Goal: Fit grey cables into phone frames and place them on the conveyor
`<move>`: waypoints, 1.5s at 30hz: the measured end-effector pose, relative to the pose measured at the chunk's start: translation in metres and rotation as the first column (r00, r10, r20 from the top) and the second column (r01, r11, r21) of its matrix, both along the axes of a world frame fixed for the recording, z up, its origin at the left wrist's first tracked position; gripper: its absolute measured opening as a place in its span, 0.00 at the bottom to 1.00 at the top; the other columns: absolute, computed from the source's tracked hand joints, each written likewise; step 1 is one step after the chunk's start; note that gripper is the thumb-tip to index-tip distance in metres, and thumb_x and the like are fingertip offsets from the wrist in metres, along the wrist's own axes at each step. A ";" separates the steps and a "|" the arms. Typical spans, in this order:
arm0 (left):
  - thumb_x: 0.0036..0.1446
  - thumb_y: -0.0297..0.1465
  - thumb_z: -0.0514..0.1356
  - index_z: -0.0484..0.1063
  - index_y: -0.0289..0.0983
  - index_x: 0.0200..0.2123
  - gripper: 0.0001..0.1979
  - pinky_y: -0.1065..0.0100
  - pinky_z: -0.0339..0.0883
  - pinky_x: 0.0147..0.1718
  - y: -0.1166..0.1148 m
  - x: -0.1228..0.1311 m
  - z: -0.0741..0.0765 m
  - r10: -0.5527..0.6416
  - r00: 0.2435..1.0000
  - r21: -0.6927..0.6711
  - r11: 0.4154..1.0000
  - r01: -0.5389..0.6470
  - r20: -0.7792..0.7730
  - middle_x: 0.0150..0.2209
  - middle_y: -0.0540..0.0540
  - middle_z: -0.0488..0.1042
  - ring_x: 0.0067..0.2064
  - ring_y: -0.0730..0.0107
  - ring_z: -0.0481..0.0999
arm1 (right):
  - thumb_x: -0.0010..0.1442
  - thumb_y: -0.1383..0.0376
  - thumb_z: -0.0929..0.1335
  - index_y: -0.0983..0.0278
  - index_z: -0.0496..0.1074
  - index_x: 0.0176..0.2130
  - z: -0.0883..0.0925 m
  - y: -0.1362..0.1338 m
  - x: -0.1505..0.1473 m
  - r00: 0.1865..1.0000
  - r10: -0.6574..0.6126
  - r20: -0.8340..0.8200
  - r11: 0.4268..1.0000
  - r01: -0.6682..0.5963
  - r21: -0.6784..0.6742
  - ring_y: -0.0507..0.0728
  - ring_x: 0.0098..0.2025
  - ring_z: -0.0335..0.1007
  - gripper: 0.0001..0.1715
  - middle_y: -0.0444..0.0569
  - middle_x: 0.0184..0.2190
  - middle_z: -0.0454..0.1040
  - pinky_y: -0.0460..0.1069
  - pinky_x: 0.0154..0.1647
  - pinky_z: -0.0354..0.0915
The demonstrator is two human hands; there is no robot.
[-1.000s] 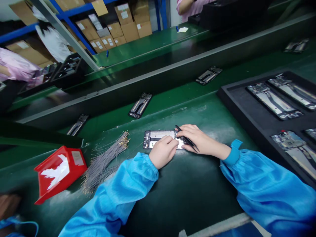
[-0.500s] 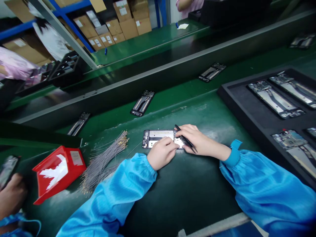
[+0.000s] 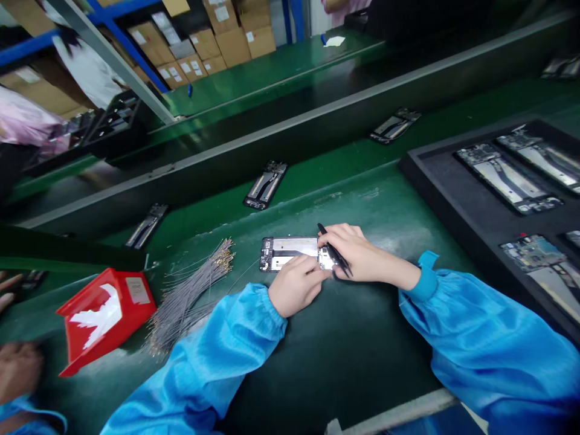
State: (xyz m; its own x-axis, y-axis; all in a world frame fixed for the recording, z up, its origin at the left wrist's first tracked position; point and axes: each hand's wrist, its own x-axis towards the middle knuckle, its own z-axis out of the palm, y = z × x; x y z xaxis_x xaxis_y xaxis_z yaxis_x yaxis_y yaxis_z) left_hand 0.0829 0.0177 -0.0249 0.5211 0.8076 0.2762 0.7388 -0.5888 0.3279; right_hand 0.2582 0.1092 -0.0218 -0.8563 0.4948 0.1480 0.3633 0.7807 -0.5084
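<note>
An opened phone frame (image 3: 290, 251) lies flat on the green bench in front of me. My left hand (image 3: 296, 285) rests curled on its near edge, fingertips pinched together on the frame's right part; anything between them is too small to see. My right hand (image 3: 357, 254) is closed around black tweezers (image 3: 334, 251), whose tips point at the frame's right end. Both arms wear blue sleeves. A bundle of thin grey wires with gold tips (image 3: 193, 293) lies left of the frame.
A red bin (image 3: 105, 317) sits at the left. A black tray (image 3: 457, 199) with several phone frames fills the right. More frames (image 3: 266, 184) ride the conveyor behind. Another person's hands (image 3: 18, 368) show at the far left.
My hands stay on the frame with only small shifts. The conveyor frames drift right. The other person's hand at left lowered and no longer holds up a phone.
</note>
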 end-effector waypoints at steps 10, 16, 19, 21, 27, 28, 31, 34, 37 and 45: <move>0.58 0.27 0.49 0.69 0.38 0.43 0.13 0.68 0.62 0.35 0.006 -0.021 0.003 -0.083 0.994 -0.010 0.997 0.083 -0.076 0.30 0.46 0.67 0.34 0.70 0.64 | 0.45 0.69 0.64 0.60 0.58 0.45 -0.001 0.004 0.003 1.000 0.023 -0.012 0.998 -0.024 -0.057 0.63 0.49 0.53 0.25 0.53 0.46 0.62 0.56 0.46 0.51; 0.59 0.28 0.48 0.71 0.38 0.42 0.14 0.71 0.63 0.36 0.010 -0.035 0.002 -0.102 0.992 -0.095 0.990 0.109 0.079 0.31 0.46 0.65 0.34 0.72 0.64 | 0.46 0.65 0.65 0.61 0.59 0.44 -0.001 0.004 0.002 1.000 0.012 0.009 0.998 -0.012 -0.061 0.63 0.47 0.54 0.23 0.53 0.45 0.62 0.56 0.45 0.52; 0.60 0.27 0.48 0.72 0.39 0.42 0.14 0.72 0.62 0.35 0.011 -0.034 0.001 -0.102 0.990 -0.069 0.992 0.108 0.094 0.30 0.48 0.64 0.33 0.74 0.63 | 0.46 0.64 0.65 0.61 0.59 0.43 0.000 0.003 0.001 1.000 -0.004 0.025 0.999 0.005 -0.049 0.63 0.46 0.55 0.22 0.53 0.45 0.62 0.56 0.45 0.52; 0.60 0.27 0.48 0.72 0.40 0.41 0.14 0.73 0.61 0.34 0.012 -0.034 0.000 -0.102 0.990 -0.042 0.993 0.106 0.094 0.29 0.48 0.63 0.32 0.75 0.62 | 0.45 0.65 0.66 0.60 0.59 0.43 0.000 0.002 0.000 0.999 -0.011 0.030 0.999 0.012 -0.043 0.63 0.46 0.55 0.23 0.53 0.44 0.62 0.56 0.45 0.52; 0.61 0.28 0.47 0.73 0.41 0.40 0.15 0.72 0.60 0.32 0.014 -0.034 0.000 -0.111 0.991 -0.017 0.994 0.112 0.072 0.28 0.48 0.63 0.31 0.74 0.61 | 0.43 0.66 0.65 0.60 0.58 0.43 0.001 0.001 -0.003 0.998 -0.039 0.052 0.999 0.041 -0.035 0.62 0.45 0.55 0.25 0.51 0.42 0.62 0.55 0.44 0.52; 0.61 0.28 0.47 0.73 0.41 0.40 0.15 0.72 0.60 0.32 0.014 -0.034 0.000 -0.111 0.991 -0.015 0.994 0.112 0.071 0.28 0.48 0.63 0.31 0.74 0.61 | 0.43 0.66 0.65 0.60 0.58 0.43 0.001 0.000 -0.003 0.997 -0.043 0.059 0.998 0.045 -0.034 0.62 0.45 0.55 0.25 0.51 0.42 0.62 0.56 0.44 0.52; 0.61 0.28 0.48 0.73 0.41 0.40 0.14 0.72 0.60 0.31 0.014 -0.034 -0.001 -0.114 0.991 -0.008 0.993 0.115 0.065 0.28 0.48 0.63 0.31 0.74 0.60 | 0.42 0.66 0.66 0.60 0.59 0.43 0.002 0.000 -0.005 0.996 -0.054 0.074 0.998 0.057 -0.034 0.62 0.45 0.55 0.26 0.51 0.42 0.62 0.56 0.44 0.52; 0.60 0.28 0.48 0.73 0.41 0.40 0.14 0.72 0.59 0.31 0.013 -0.035 -0.002 -0.116 0.992 -0.002 0.993 0.116 0.048 0.28 0.48 0.62 0.31 0.74 0.60 | 0.42 0.66 0.66 0.60 0.59 0.42 0.003 -0.001 -0.007 0.995 -0.067 0.071 0.997 0.070 -0.040 0.62 0.45 0.54 0.25 0.51 0.41 0.62 0.56 0.44 0.52; 0.61 0.28 0.48 0.73 0.41 0.41 0.14 0.73 0.59 0.30 0.013 -0.035 -0.002 -0.115 0.993 0.007 0.993 0.115 0.034 0.28 0.48 0.62 0.31 0.74 0.60 | 0.42 0.66 0.65 0.60 0.59 0.42 0.003 -0.002 -0.007 0.996 -0.070 0.060 0.996 0.073 -0.046 0.62 0.45 0.54 0.24 0.51 0.41 0.61 0.56 0.44 0.52; 0.61 0.28 0.48 0.72 0.39 0.41 0.13 0.72 0.59 0.30 0.011 -0.035 -0.001 -0.151 0.988 0.083 0.985 0.153 -0.032 0.29 0.47 0.64 0.32 0.72 0.60 | 0.42 0.65 0.65 0.60 0.59 0.42 0.003 -0.003 -0.008 0.996 -0.077 0.037 0.996 0.079 -0.035 0.63 0.44 0.55 0.24 0.51 0.41 0.62 0.55 0.43 0.51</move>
